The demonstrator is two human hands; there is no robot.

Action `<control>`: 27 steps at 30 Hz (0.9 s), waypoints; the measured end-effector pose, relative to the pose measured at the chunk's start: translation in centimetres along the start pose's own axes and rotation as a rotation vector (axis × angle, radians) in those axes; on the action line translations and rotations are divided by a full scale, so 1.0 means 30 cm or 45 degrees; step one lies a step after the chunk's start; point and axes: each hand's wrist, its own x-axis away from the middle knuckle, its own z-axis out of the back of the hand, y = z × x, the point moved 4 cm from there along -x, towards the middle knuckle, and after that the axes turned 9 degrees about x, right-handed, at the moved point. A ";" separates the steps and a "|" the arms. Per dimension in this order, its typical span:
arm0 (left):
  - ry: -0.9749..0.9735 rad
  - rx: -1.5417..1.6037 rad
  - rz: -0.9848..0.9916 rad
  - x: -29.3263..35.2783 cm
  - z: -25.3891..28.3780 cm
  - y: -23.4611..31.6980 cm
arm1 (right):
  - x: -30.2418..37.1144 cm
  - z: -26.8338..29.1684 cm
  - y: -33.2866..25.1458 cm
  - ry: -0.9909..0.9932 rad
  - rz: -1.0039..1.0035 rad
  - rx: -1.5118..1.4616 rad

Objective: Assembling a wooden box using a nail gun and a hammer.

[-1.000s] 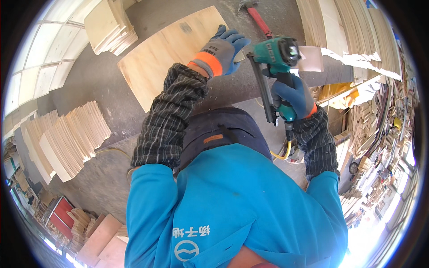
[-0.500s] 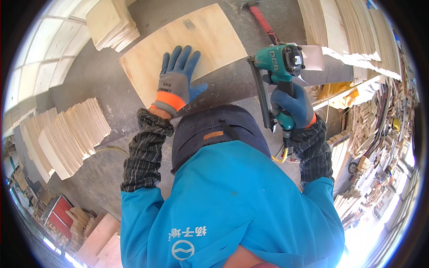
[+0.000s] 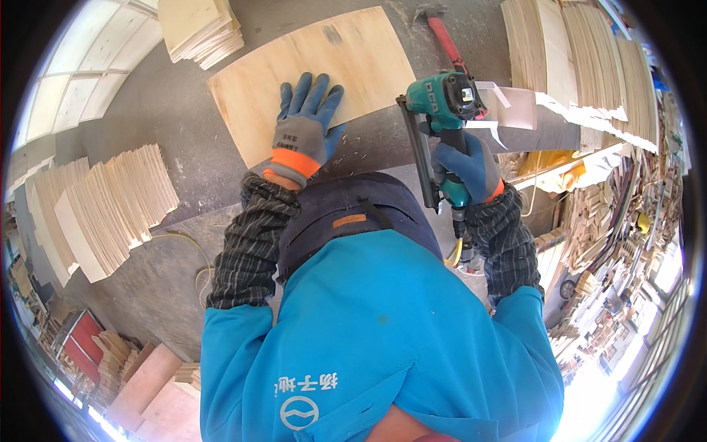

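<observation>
My left hand (image 3: pixel 305 125), in a blue and grey glove with an orange cuff, lies flat with fingers spread on a light plywood panel (image 3: pixel 317 70) on the grey workbench (image 3: pixel 184 132). My right hand (image 3: pixel 464 166), also in a blue glove, grips the handle of a teal nail gun (image 3: pixel 442 103) with a long black magazine, held upright just right of the panel's near corner. An air hose hangs below the grip.
A red-handled hammer (image 3: pixel 445 37) lies beyond the nail gun. Stacks of thin wood sheets sit at the left (image 3: pixel 103 214), top left (image 3: pixel 199 29) and along the right (image 3: pixel 582 59). More boards and red items lie on the floor at lower left (image 3: pixel 110 361).
My left hand has moved left from beside the nail gun and settled flat on the plywood panel. The nail gun has stayed in roughly the same place in my right hand.
</observation>
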 end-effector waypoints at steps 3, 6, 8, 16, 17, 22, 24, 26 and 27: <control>0.006 0.022 0.001 0.001 0.000 -0.001 | -0.003 -0.007 0.005 0.004 -0.025 0.021; -0.010 0.021 0.014 0.000 0.002 -0.002 | -0.001 -0.010 0.024 -0.001 -0.053 -0.021; -0.028 0.011 0.029 -0.005 0.020 -0.013 | -0.003 0.007 0.054 0.005 -0.003 0.117; -0.195 0.074 -0.075 0.010 0.080 -0.064 | 0.073 -0.057 0.070 -0.075 -0.048 0.053; -0.197 0.078 -0.072 0.015 0.077 -0.065 | 0.075 -0.076 0.074 -0.077 -0.054 0.054; -0.165 0.122 -0.098 0.024 0.075 -0.086 | 0.075 -0.196 0.099 -0.095 0.069 0.379; -0.153 0.123 -0.099 0.025 0.069 -0.090 | 0.070 -0.240 0.121 -0.105 0.202 0.503; -0.144 0.124 -0.098 0.026 0.063 -0.092 | 0.072 -0.276 0.140 -0.112 0.232 0.477; -0.133 0.127 -0.100 0.026 0.061 -0.093 | 0.070 -0.297 0.141 -0.107 0.268 0.453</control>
